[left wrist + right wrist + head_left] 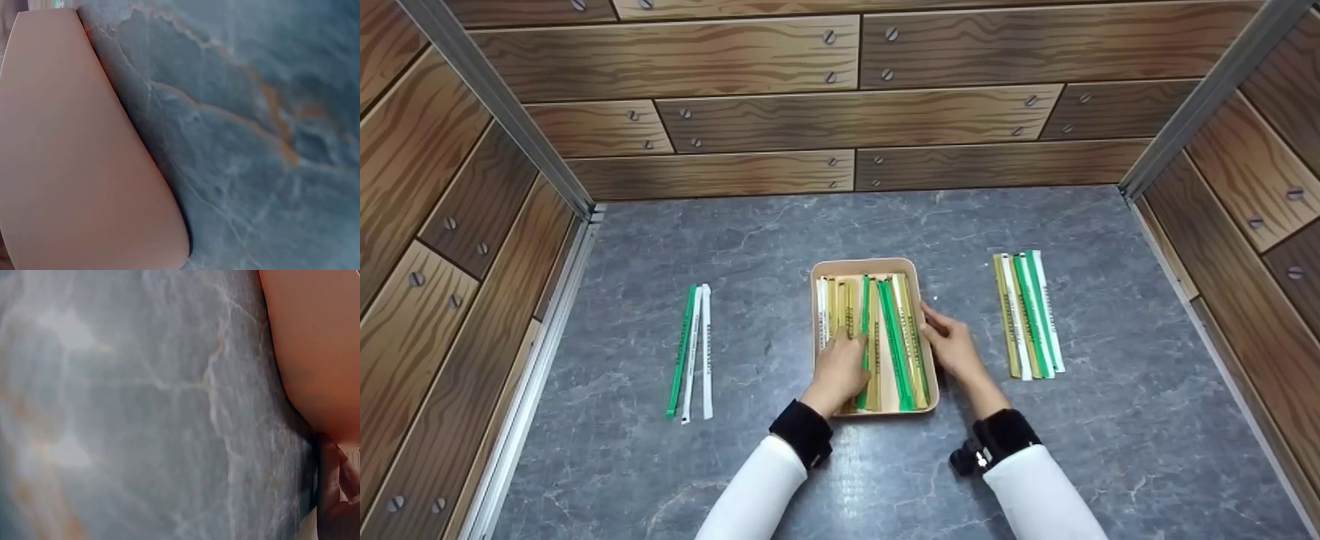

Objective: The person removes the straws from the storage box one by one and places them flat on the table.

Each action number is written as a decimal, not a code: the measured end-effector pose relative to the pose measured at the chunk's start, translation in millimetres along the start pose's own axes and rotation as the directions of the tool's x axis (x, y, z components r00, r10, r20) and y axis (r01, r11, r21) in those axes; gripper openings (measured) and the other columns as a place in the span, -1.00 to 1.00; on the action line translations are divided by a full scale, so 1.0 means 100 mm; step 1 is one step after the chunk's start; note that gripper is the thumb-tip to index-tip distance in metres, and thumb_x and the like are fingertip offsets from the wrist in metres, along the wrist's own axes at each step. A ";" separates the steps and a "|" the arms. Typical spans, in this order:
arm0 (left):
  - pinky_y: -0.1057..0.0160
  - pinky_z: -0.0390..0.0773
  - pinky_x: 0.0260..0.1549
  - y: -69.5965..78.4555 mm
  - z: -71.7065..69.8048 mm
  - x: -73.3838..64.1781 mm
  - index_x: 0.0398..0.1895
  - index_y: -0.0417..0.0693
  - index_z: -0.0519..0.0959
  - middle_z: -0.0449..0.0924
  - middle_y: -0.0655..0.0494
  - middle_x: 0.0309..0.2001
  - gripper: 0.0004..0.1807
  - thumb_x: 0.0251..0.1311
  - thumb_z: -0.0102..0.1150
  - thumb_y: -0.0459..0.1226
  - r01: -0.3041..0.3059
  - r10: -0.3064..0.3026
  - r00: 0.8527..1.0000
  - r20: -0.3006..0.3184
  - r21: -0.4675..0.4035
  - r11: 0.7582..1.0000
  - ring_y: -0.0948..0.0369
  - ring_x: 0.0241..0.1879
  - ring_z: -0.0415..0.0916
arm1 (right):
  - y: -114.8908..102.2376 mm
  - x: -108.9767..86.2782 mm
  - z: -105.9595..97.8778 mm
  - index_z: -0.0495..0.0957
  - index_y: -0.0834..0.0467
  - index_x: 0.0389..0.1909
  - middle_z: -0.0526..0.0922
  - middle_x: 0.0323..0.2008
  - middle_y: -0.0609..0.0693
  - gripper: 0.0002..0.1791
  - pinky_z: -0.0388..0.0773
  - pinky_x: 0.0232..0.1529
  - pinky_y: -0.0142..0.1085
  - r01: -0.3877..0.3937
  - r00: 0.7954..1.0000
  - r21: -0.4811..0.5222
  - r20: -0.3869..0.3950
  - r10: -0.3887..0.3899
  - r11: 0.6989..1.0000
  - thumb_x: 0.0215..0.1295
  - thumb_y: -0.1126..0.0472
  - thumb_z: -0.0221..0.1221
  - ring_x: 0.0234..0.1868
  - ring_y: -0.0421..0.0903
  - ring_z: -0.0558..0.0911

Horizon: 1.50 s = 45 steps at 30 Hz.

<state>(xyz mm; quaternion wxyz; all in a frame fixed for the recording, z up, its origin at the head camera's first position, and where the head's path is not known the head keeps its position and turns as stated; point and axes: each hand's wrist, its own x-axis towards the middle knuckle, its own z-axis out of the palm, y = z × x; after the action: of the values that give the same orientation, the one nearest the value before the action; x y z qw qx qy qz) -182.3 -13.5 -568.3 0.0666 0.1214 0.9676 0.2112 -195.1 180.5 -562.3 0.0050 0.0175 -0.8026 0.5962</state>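
A shallow beige tray (874, 268) holds long, slim printed sticks (894, 341) in green, gold and white, looking like wrapped straws. My left hand (840, 369) reaches over the tray's left front part, its fingers down among the sticks; I cannot tell whether they pinch one. Against the tray's right wall lie the extended fingers of my right hand (956, 351). In the right wrist view, fingers (330, 481) touch the tray's outer side (320, 354) low down. The left wrist view is mostly the tray's outer wall (84, 146), with the sticks almost wholly hidden.
To the left lie one green stick (681, 349) and two white sticks (706, 352), side by side. A group of several gold, white and green sticks (1027, 315) lies to the right. Wood-patterned walls (750, 120) bound the grey marbled table (765, 232) at the back and sides.
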 end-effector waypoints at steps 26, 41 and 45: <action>0.09 0.53 -0.58 -0.04 -0.16 -0.07 -0.23 -0.26 0.48 0.55 -0.17 -0.45 -0.65 -0.20 0.06 -0.61 -0.010 -0.009 0.982 -0.188 -0.099 0.995 -0.05 -0.48 0.55 | 0.04 0.01 0.00 0.31 0.44 0.15 0.38 0.04 0.41 -0.55 0.29 0.06 0.04 -0.005 1.000 0.041 0.015 0.004 0.999 0.21 0.48 0.04 0.10 0.24 0.37; 0.22 0.44 -0.74 -0.10 -0.34 -0.15 -0.01 -0.16 0.52 0.58 -0.06 -0.44 -0.54 -0.08 0.10 -0.54 0.089 -0.109 0.975 -0.192 -0.114 0.990 0.09 -0.59 0.50 | 0.04 0.03 0.00 0.32 0.42 0.15 0.38 0.05 0.40 -0.55 0.30 0.07 0.01 -0.013 1.000 0.038 0.012 0.013 0.999 0.21 0.48 0.04 0.11 0.21 0.37; 0.35 0.35 -0.86 -0.15 -0.41 -0.17 -0.01 -0.13 0.53 0.59 -0.06 -0.43 -0.59 0.02 0.06 -0.52 0.106 -0.143 0.967 -0.210 -0.175 0.979 0.20 -0.71 0.41 | 0.16 0.08 -0.02 0.32 0.39 0.16 0.38 0.06 0.39 -0.55 0.33 0.06 -0.05 -0.032 0.999 0.047 0.018 0.031 0.998 0.22 0.44 0.06 0.13 0.20 0.36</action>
<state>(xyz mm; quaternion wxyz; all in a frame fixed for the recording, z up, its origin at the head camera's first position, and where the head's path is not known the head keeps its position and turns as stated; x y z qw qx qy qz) -176.4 -47.4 -536.9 -0.0186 0.0301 0.9542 0.2970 -203.2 186.4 -576.8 -0.0117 0.0101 -0.7886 0.6147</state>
